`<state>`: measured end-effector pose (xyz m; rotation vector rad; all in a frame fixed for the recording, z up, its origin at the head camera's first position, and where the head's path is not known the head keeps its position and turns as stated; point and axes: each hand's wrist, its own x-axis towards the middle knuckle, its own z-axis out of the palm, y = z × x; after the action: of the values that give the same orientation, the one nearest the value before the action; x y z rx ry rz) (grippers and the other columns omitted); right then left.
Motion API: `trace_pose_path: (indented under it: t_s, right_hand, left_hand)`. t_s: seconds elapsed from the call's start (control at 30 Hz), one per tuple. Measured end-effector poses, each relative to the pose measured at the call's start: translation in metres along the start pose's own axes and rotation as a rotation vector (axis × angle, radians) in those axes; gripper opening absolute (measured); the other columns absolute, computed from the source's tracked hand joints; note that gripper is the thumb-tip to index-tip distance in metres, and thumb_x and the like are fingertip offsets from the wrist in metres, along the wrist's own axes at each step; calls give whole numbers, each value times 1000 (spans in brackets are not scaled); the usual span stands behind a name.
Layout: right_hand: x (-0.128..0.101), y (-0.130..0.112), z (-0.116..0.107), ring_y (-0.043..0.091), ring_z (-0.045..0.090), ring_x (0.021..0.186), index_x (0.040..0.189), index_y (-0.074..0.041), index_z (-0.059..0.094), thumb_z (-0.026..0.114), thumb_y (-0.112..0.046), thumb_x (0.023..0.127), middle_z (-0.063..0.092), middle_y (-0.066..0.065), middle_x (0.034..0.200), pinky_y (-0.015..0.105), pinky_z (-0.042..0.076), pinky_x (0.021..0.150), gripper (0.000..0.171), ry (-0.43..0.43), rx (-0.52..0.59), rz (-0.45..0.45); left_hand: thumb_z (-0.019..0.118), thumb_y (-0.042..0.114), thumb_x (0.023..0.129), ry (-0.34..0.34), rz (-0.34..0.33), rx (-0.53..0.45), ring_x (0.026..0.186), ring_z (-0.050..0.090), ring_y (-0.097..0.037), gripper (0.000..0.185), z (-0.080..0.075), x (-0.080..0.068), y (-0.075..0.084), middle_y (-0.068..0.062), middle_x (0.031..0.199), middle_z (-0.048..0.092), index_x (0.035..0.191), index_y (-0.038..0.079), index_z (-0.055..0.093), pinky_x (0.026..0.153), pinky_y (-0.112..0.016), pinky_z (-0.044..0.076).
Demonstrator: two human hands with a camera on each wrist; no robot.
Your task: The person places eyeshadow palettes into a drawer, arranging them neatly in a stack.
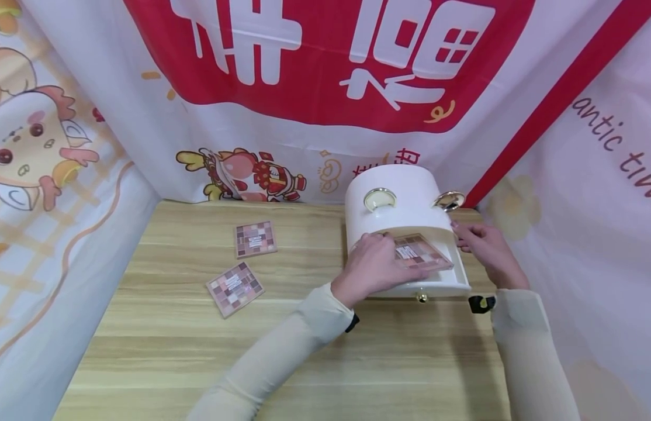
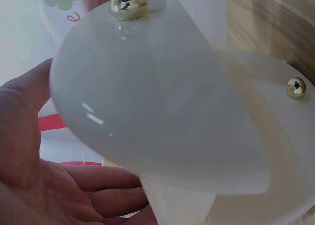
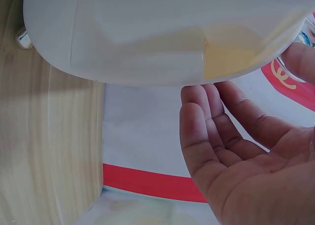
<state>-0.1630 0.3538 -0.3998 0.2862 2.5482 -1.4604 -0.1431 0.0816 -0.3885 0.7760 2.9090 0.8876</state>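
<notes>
At the pulled-out drawer [image 1: 459, 269] of a white rounded storage box [image 1: 409, 196], my left hand [image 1: 375, 266] grips the left side of an eyeshadow palette [image 1: 425, 254]. The palette is tilted over the drawer. In the left wrist view, the drawer front [image 2: 162, 97] with its gold knob [image 2: 129, 4] hides the palette and some fingers. My right hand [image 1: 485, 248] is at the box's right side, its fingers loosely bent. Its fingertips appear to touch the box wall [image 3: 138, 62] in the right wrist view.
Two more eyeshadow palettes, one farther back [image 1: 256, 238] and one nearer [image 1: 235, 289], lie on the wooden table [image 1: 294, 351] at left. Two gold-rimmed round ears, left [image 1: 380, 199] and right [image 1: 449, 201], stick up from the box. Printed cloth [image 1: 325, 134] hangs behind.
</notes>
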Motion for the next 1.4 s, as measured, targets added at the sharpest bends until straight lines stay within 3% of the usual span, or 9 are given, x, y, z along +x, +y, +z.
trace_pose_path:
  t_s: [0.4, 0.6, 0.83, 0.97, 1.07, 1.23, 1.4]
  right_hand:
    - [0, 2, 1, 15, 59, 97, 141, 11, 46, 52, -58, 99, 52, 26, 133, 18, 53, 80, 81, 6, -15, 3]
    - [0, 1, 1, 15, 59, 96, 140, 10, 47, 52, -59, 98, 53, 25, 132, 17, 53, 80, 81, 10, -12, 2]
    - [0, 1, 0, 13, 60, 94, 139, 11, 47, 52, -56, 99, 53, 24, 129, 16, 54, 78, 78, 22, -12, -14]
    - [0, 1, 0, 13, 60, 94, 139, 11, 47, 53, -55, 100, 54, 24, 129, 16, 54, 78, 77, 25, -7, -17]
    - [-1, 1, 0, 14, 60, 95, 139, 11, 47, 53, -56, 99, 53, 25, 130, 17, 54, 78, 78, 24, -10, -14]
    - [-1, 1, 0, 17, 59, 97, 140, 10, 47, 52, -58, 99, 52, 25, 132, 16, 53, 78, 79, 21, -19, -1]
    - [0, 2, 1, 16, 59, 97, 140, 10, 47, 52, -58, 99, 52, 24, 132, 16, 53, 78, 80, 21, -22, -2]
  left_hand:
    - [73, 73, 73, -13, -3, 74, 56, 51, -14, 61, 3, 3, 2, 5, 56, 49, 60, 18, 50, 52, -27, 42]
    - [76, 72, 71, 1, -20, 66, 64, 55, -15, 63, 6, 2, 0, 2, 68, 57, 81, 12, 60, 59, -28, 48]
    - [82, 64, 72, 25, 6, 8, 85, 64, -18, 73, 3, 2, -1, -3, 94, 69, 113, 6, 68, 73, -30, 54]
    - [82, 58, 76, 26, 8, -106, 84, 61, -15, 59, -2, -1, -3, -2, 94, 70, 105, 8, 71, 71, -29, 52]
    - [83, 52, 78, 38, 6, -235, 90, 62, -15, 54, -7, -2, -6, -3, 102, 72, 108, 8, 73, 77, -28, 51]
    - [88, 46, 74, 97, 56, -363, 105, 64, -17, 61, -13, -3, -12, -4, 115, 71, 117, 6, 72, 94, -25, 50]
    - [94, 39, 69, 180, 101, -475, 105, 65, -23, 67, -19, -5, -20, -6, 116, 69, 120, 3, 68, 92, -28, 53]
